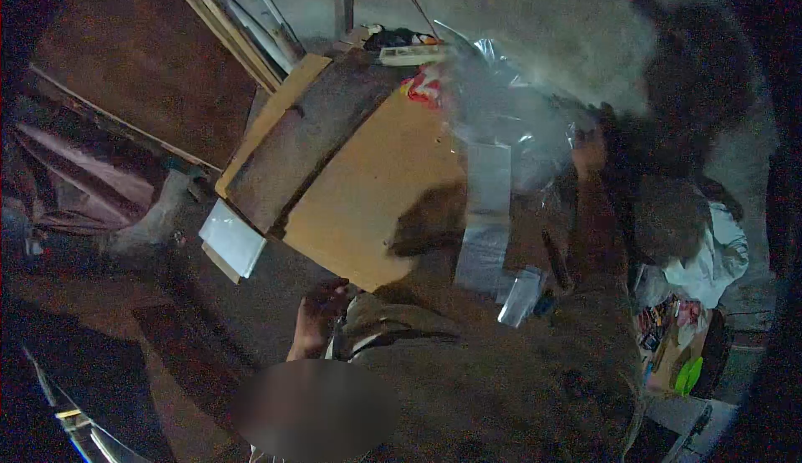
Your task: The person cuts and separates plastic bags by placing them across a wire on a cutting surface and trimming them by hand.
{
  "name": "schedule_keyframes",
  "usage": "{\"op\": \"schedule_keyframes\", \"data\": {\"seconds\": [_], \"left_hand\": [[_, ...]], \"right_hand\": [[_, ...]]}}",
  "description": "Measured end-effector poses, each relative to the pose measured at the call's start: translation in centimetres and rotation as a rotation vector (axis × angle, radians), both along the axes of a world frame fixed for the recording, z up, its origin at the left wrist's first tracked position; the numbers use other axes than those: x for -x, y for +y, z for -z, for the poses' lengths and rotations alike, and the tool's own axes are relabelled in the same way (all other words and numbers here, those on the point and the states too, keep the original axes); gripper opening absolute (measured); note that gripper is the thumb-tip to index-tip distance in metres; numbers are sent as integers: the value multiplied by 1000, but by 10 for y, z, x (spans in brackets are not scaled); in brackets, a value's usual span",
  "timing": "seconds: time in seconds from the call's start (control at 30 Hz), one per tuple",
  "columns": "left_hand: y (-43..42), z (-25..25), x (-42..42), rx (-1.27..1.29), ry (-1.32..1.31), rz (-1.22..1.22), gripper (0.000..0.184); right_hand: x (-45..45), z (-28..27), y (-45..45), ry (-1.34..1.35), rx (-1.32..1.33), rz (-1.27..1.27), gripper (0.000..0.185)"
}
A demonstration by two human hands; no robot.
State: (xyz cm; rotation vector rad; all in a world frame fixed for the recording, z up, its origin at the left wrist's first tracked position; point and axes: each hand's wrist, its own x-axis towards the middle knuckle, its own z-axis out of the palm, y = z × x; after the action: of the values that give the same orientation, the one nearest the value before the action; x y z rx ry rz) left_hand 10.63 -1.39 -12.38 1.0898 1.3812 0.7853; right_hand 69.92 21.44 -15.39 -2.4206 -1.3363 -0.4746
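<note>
My left hand (317,317) is low at the near edge of a cardboard sheet (359,187), beside my clothed leg (401,325). Its fingers are curled, and shadow hides what they hold, if anything. Farther up on the right, my right hand (590,151) is at the edge of a heap of clear plastic bags (518,112). Its fingers look closed on the plastic, though the dim light blurs them. A flat strip of clear plastic (486,204) hangs over the cardboard's right side. A small clear packet (522,298) lies at its lower end.
A white stack of sheets (232,239) sits left of the cardboard. A red and yellow wrapper (426,87) lies at its far end. Long boards (225,25) lean at the upper left. On the right are a pale cloth (714,254) and a bright green item (687,376).
</note>
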Motion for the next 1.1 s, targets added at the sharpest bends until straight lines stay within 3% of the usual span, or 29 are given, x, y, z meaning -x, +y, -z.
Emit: {"op": "schedule_keyframes", "data": {"seconds": [0.07, 0.1, 0.13, 0.17, 0.23, 0.27, 0.3, 0.33, 0.47, 0.57, 0.63, 0.8, 0.87, 0.9, 0.97, 1.0, 1.07, 1.1], "left_hand": [[-4, 11, 0, 17, 60, 8, 33], [-6, 16, -3, 15, -45, -69, 33], [-8, 19, -5, 12, -148, -146, 32], [-8, 16, -4, 20, -144, -146, 32], [-6, 5, -5, 112, 129, -56, 32], [-7, 4, -8, 115, 131, -49, 32], [-10, 4, -12, 104, 20, -105, 33], [-13, 3, -13, 92, -89, -161, 34], [-15, 2, -10, 162, 15, -134, 35], [-14, -4, -15, 84, -79, -120, 34], [-13, -10, -19, 119, 14, -104, 33], [-24, -1, -22, 87, -30, -137, 32], [-27, 4, -22, 90, -58, -160, 32], [-30, 11, -22, 116, -112, -187, 33], [-31, 12, -20, 135, -167, -217, 33], [-29, 9, -19, 120, -89, -158, 34], [-29, 5, -17, 106, -10, -99, 35], [-29, 3, -16, 107, 49, -77, 35]], "right_hand": [[38, -24, -30, -282, -198, -71, 31], [66, -42, -48, -360, -340, -104, 29], [72, -27, -60, -355, -331, -105, 29], [76, -4, -70, 328, -370, -164, 29], [93, 18, -104, 682, -106, -275, 30], [107, 22, -123, 344, 165, -333, 31], [117, 28, -137, 347, 166, -326, 31], [128, 38, -150, 412, 250, -317, 34], [173, 43, -171, 615, 498, -297, 41], [180, 37, -171, 1039, 737, -130, 53], [163, 106, -166, 1179, 636, -186, 53], [149, 119, -174, 872, 492, -396, 54], [160, 83, -172, 793, 450, -444, 55], [178, 16, -169, 805, 577, -363, 55], [184, 1, -164, 811, 699, -285, 55], [176, 39, -159, 644, 450, -341, 55], [176, 49, -152, 474, 205, -391, 55], [183, 28, -138, 270, 213, -455, 52]]}}
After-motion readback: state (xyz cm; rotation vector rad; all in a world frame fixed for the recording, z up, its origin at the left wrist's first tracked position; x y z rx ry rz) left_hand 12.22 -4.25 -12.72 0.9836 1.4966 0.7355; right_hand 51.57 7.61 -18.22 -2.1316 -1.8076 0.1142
